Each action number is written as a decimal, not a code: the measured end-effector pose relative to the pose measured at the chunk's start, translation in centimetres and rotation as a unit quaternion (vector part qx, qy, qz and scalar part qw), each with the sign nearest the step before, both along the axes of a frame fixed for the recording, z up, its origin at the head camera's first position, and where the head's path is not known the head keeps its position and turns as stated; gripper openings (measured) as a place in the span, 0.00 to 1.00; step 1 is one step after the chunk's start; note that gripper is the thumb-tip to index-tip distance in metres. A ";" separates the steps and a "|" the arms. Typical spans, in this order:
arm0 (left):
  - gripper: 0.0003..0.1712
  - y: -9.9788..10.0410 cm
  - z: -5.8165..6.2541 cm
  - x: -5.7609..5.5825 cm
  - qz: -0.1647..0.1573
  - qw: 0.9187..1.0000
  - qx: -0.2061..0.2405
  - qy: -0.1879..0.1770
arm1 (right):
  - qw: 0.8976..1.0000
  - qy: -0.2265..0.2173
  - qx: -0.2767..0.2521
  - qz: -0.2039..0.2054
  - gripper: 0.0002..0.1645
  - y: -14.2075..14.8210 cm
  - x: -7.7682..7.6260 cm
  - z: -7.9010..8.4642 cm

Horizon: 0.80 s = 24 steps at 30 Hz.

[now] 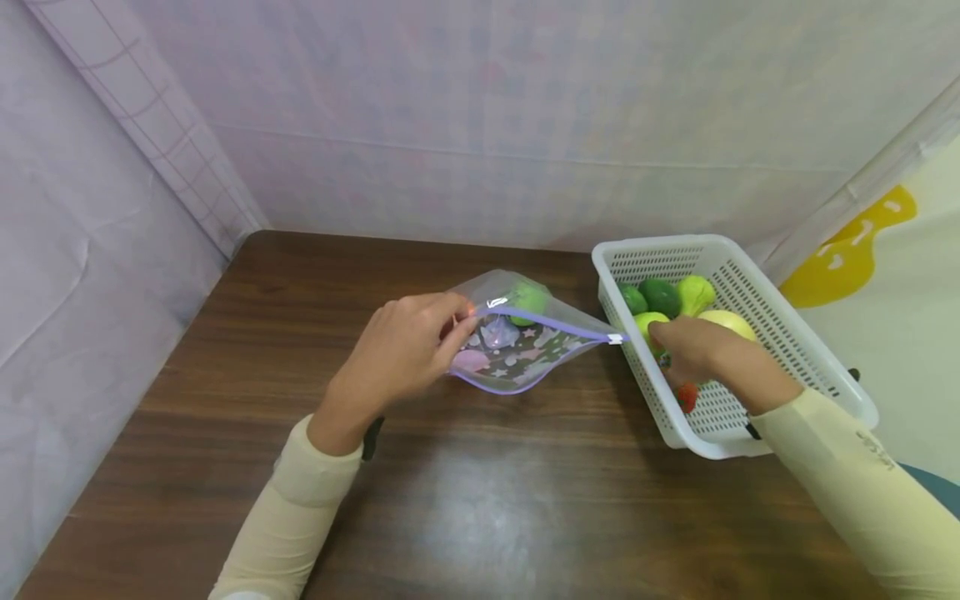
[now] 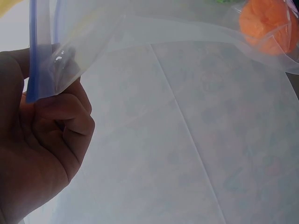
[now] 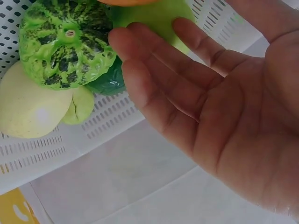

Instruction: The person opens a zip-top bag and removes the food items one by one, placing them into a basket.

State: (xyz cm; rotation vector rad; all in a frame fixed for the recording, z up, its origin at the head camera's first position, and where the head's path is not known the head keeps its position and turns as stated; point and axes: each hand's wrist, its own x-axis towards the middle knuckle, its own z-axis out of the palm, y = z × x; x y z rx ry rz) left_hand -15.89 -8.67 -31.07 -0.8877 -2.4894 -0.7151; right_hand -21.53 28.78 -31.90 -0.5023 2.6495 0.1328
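Note:
My left hand (image 1: pixel 408 342) pinches the rim of a clear zip bag (image 1: pixel 510 379) with a purple zip edge. Its mouth gapes, and a white slider (image 1: pixel 616 339) sits at the right end. Through the plastic show a green round piece (image 1: pixel 528 302) and, in the left wrist view, an orange crinkled piece (image 2: pixel 266 25). Over the white basket (image 1: pixel 806 346), my right hand (image 1: pixel 701 350) reaches in with loosely bent fingers, nothing visible in its grasp. By its fingertips, the right wrist view shows a mottled green pumpkin (image 3: pixel 67 44) and a light green piece (image 3: pixel 156 23).
Inside the basket are also dark green pieces (image 1: pixel 660 297), a yellow-green piece (image 1: pixel 696 294), a pale yellow piece (image 1: pixel 729 322) and a small red piece (image 1: pixel 686 397). A brown wooden table (image 1: pixel 480 500) lies below, with pale curtains (image 1: pixel 525 125) behind and at left.

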 end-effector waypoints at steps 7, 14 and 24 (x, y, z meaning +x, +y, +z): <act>0.09 0.0 0.0 0.0 0.002 1.000 -0.002 -0.001 | 0.999 0.045 -0.016 -0.001 0.31 0.6 0.8 1.6; 0.09 0.0 0.1 0.0 0.005 1.000 -0.002 0.000 | 0.986 0.144 -0.083 0.004 0.26 -1.3 3.8 6.7; 0.09 -0.2 0.0 0.2 0.006 1.000 0.002 0.003 | 0.912 0.306 -0.223 0.156 0.16 -9.3 9.6 8.9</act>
